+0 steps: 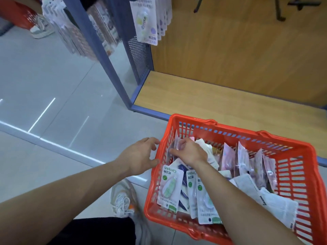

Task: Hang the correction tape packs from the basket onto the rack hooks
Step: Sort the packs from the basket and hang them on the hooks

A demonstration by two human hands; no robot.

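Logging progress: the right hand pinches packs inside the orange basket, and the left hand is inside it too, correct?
Not quite. The head view shows the left hand outside the orange basket, by its side wall. The right hand does pinch packs inside it.

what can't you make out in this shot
Head view:
- Rack hooks: cut off by the top edge, above the hanging packs.
- How many packs the right hand grips: its own fingers cover them.
- Basket near rim: partly behind the right forearm.
- Pack small print: too small.
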